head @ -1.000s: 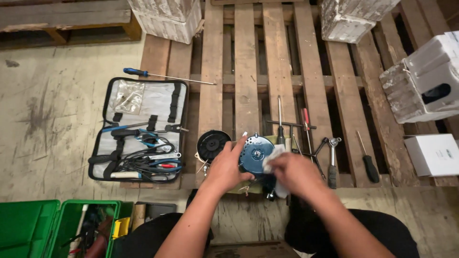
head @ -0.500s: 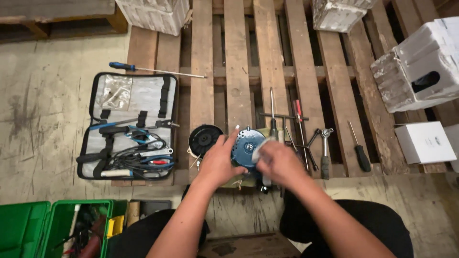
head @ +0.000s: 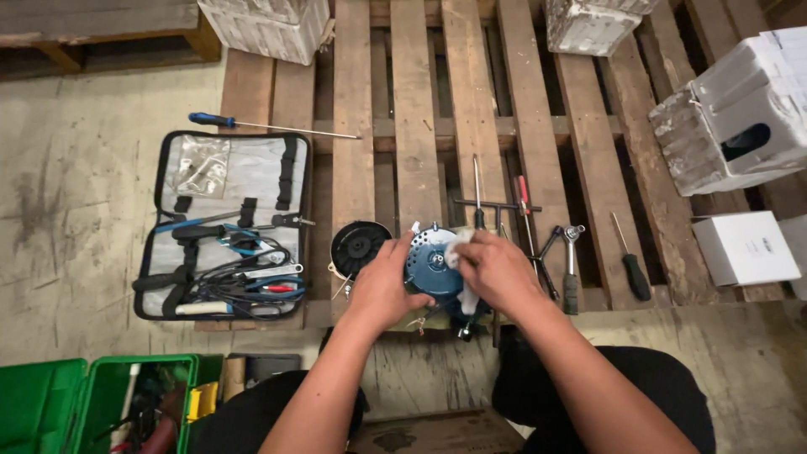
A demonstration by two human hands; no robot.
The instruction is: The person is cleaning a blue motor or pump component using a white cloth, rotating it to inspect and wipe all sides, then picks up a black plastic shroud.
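A round blue motor-like part (head: 430,267) rests on the front edge of a wooden pallet (head: 420,101). My left hand (head: 385,282) grips its left side. My right hand (head: 498,269) presses a small white cloth (head: 460,250) against the part's blue face from the right. A black round cover (head: 360,246) lies just left of the part, beside my left hand. Wires hang under the part.
An open grey tool case (head: 223,225) with pliers and cables lies at left, a blue-handled screwdriver (head: 269,126) above it. Screwdrivers and wrenches (head: 563,252) lie right of my hands. White boxes (head: 744,248) stand at right and back. A green toolbox (head: 101,403) sits bottom left.
The view has shifted slightly. My right hand with the cloth has moved a little over the blue part's face; my left hand keeps its grip.
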